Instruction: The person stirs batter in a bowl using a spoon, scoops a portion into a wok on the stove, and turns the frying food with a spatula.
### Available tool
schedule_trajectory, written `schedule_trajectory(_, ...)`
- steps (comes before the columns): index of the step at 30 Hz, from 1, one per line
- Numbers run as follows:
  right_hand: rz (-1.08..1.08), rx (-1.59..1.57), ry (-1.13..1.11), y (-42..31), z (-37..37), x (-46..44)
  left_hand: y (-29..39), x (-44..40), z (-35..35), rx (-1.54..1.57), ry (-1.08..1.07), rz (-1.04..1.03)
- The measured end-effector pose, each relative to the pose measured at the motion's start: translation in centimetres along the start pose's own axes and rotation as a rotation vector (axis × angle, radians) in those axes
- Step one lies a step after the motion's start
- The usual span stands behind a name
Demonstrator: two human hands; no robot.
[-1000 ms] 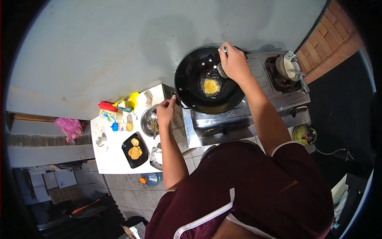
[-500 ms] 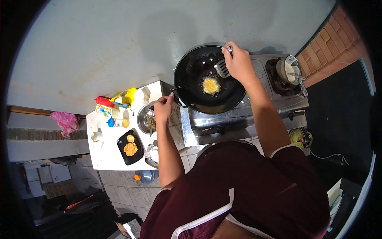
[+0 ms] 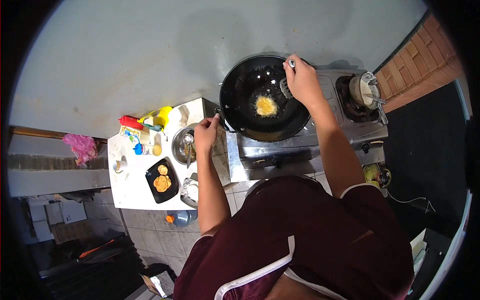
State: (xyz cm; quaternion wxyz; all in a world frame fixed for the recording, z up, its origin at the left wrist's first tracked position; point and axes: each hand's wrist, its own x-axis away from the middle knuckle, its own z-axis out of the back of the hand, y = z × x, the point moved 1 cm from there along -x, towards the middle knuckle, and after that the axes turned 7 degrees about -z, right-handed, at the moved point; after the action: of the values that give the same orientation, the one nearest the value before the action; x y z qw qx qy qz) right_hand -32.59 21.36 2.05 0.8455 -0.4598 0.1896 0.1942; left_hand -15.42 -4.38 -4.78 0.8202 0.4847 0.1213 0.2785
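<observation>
A black wok sits on the stove. In its oil lies one golden fritter with small bubbles at its edge. My right hand is closed around the handle of a slotted spatula, whose blade hangs over the right part of the wok, apart from the fritter. At the wok's left side, my left hand pinches its small loop handle. Left of that hand, a metal bowl holds a spoon and some food. Browned fritters lie on a black square plate.
A pot with utensils stands on the right burner of the stove. The white table carries a red-capped bottle, a small jar and a bowl of white powder. Below is a water jug.
The spatula has moved slightly right, away from the fritter, and its blade has turned more edge-on. My left hand stays at the wok handle.
</observation>
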Motion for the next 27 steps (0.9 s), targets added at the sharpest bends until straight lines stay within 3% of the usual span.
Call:
schedule_trajectory(3, -0.078, 0.038, -0.086, 0.1, 0.0, 0.1, 0.1, 0.1, -0.1, -0.025, 0.006, 0.014)
schedule_trajectory(10, -0.072, -0.125, -0.055, -0.3, 0.5, -0.1, 0.2, 0.2, -0.2, -0.04, 0.041, -0.006)
schedule_trajectory(12, -0.053, 0.012, -0.046, 0.2, 0.4, 0.0, 0.4, 0.2, -0.3, -0.061, 0.058, -0.015)
schedule_trajectory(16, -0.08, 0.037, -0.097, 0.0, 0.4, 0.3, 0.2, 0.2, -0.4, -0.053, 0.065, -0.017)
schedule_trajectory(19, -0.13, -0.114, -0.034, -0.6, 0.7, 0.5, 0.5, 0.3, -0.3, -0.065, 0.068, -0.019)
schedule_trajectory(25, -0.065, 0.026, -0.037, 0.4, 0.5, 0.6, 0.2, 0.1, -0.4, -0.063, 0.067, -0.021)
schedule_trajectory(27, -0.081, -0.115, -0.062, 0.0, 0.6, 0.8, 0.1, 0.1, -0.5, -0.077, 0.068, -0.016)
